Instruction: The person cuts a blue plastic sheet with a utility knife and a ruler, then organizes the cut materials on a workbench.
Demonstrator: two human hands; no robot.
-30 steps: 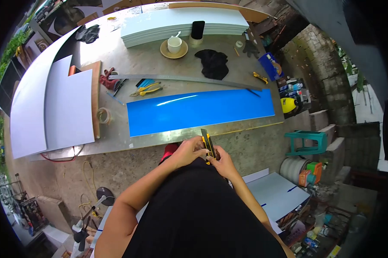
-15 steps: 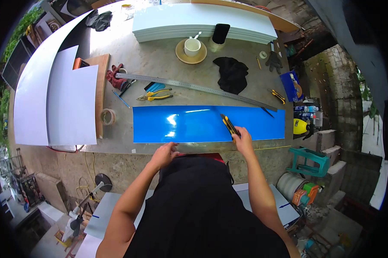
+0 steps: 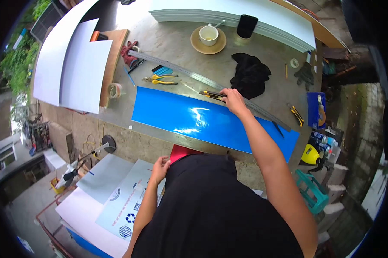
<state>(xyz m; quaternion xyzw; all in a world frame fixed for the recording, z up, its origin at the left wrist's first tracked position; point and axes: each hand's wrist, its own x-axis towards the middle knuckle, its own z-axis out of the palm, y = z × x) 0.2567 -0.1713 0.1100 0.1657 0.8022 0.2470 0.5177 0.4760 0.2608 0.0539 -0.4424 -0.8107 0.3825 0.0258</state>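
Note:
My right hand [image 3: 234, 101] has its fingers closed on a yellow-and-black utility knife [image 3: 212, 95], over the far edge of a long glossy blue sheet [image 3: 194, 116]. The knife points left, close to a long steel ruler [image 3: 181, 69] that lies slantwise behind the sheet. Down by my waist, my left hand [image 3: 160, 170] is off the table with its fingers slightly apart and nothing seen in them. It is beside a red cloth [image 3: 181, 152] at my front. Yellow-handled pliers [image 3: 159, 79] and a blue squeegee [image 3: 163, 70] lie beyond the sheet's left part.
A cup [image 3: 208, 36] on a saucer, a phone [image 3: 247, 26] and a black cloth [image 3: 250, 75] are on the table's far side. Stacked white panels [image 3: 232, 15] line the back. A second utility knife [image 3: 296, 115] lies at right, tape roll [image 3: 114, 90] at left.
My right hand has carried the knife away from me, from the sheet's near right part to its far edge. My left hand has left the table edge for my waist. The view has turned.

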